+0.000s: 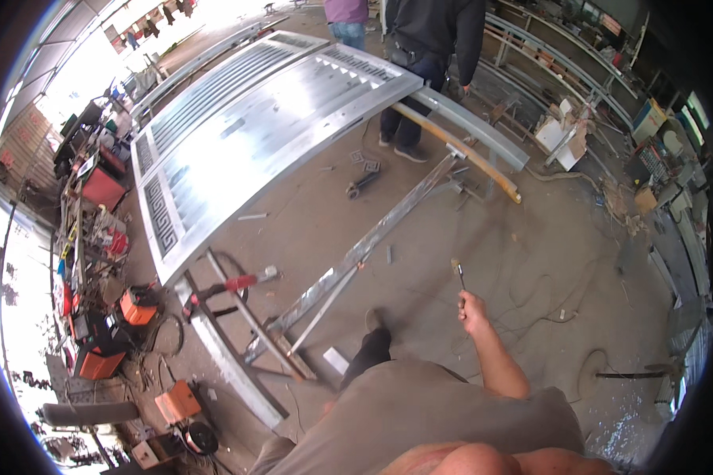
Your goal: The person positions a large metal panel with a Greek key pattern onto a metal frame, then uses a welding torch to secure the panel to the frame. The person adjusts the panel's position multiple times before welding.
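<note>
In my right hand (473, 313), closed and held out over the floor, is a small hand tool (459, 273) with a thin metal shank and a short yellowish-brown end; its exact kind is too small to tell. A small blurred patch beside my shirt hem may be part of my left hand (327, 408), whose fingers are hidden. Ahead to the left, a large silver metal gate panel (222, 134) with slats and key-pattern corners lies flat on a metal stand (356, 253). A red and black power tool (234, 285) rests on the stand by the panel's near corner.
Two people stand beyond the panel, one in dark clothes (432, 47), another in a purple top (346, 11). Orange machines (178, 401) line the left side. A yellowish bar (467, 154) juts from the stand. Cables (550, 317) trail over the floor; scrap (566, 134) piles up right.
</note>
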